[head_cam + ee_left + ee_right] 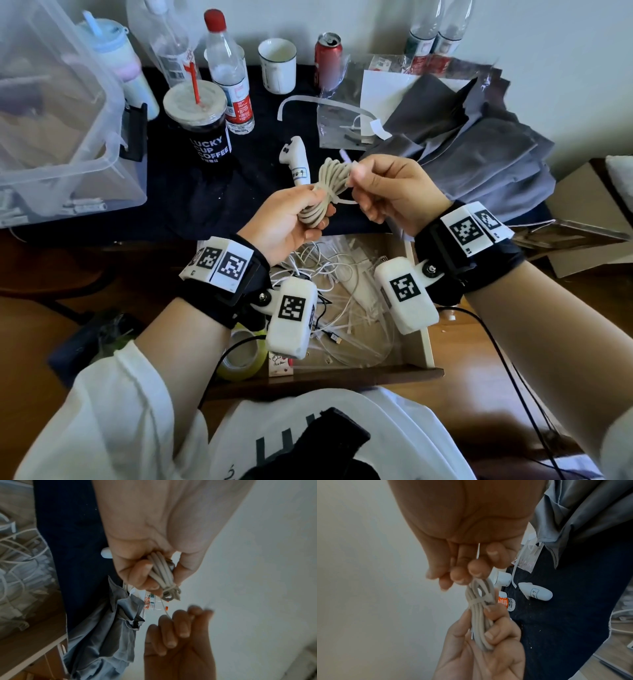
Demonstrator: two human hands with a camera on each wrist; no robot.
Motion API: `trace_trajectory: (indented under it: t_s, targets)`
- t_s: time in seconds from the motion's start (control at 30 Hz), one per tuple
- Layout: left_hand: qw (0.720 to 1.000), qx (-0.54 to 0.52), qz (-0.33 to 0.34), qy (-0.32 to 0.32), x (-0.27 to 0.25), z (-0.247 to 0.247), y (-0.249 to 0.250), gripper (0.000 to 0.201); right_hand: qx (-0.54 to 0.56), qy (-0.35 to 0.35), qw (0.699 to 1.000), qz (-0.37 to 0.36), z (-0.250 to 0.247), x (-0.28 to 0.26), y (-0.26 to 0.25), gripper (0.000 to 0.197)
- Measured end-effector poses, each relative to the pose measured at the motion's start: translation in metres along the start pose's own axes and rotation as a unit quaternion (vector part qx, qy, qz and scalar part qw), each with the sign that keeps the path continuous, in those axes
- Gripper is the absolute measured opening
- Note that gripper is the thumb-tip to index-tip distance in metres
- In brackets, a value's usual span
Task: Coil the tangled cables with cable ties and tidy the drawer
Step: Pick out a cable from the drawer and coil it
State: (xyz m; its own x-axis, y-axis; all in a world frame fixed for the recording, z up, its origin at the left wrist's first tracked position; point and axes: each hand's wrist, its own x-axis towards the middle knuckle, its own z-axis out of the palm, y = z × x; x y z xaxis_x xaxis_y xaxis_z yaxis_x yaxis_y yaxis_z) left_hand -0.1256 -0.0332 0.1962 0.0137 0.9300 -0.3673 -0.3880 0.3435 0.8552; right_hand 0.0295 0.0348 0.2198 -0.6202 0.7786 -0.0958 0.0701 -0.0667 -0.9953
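Observation:
My left hand grips the lower part of a coiled beige cable, held above the open drawer. A pale cable tie circles the coil's middle. Its thin tail runs to my right hand, whose curled fingers pinch it. The left wrist view shows the coil in my left hand and the tail reaching the right hand. In the right wrist view the tie binds the coil just below my right hand. Tangled white cables lie in the drawer.
On the dark tabletop stand a coffee cup, bottles, a white mug and a red can. A white controller lies behind the coil. A clear bin sits left, grey cloth right, a tape roll in the drawer.

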Motion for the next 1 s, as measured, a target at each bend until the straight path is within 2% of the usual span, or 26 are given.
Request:
trace_trajectory:
  t_s: [0.1, 0.27, 0.43, 0.7, 1.0]
  targets:
    - [1.000, 0.013, -0.001, 0.009, 0.0016, 0.0031, -0.0010, 0.020, -0.011, 0.045, 0.998, 0.032, 0.0014, 0.0020, -0.0008, 0.017]
    - [0.999, 0.038, 0.006, 0.028, 0.0058, 0.0018, -0.0008, 0.018, -0.046, 0.095, 0.994, 0.035, 0.0012, 0.0045, 0.0024, 0.029]
    - [0.998, 0.054, 0.011, 0.015, 0.0066, -0.0025, -0.0008, 0.021, -0.057, 0.117, 0.991, 0.038, 0.0005, 0.0050, 0.0058, 0.033]
    - [0.993, 0.113, 0.032, -0.025, 0.0028, -0.0036, -0.0003, 0.022, -0.076, 0.108, 0.988, 0.078, -0.0031, 0.0048, 0.0018, 0.033]
    - [0.987, 0.156, 0.039, -0.027, 0.0024, -0.0029, -0.0010, 0.017, -0.112, 0.074, 0.986, 0.095, -0.0052, 0.0002, -0.0013, 0.025]
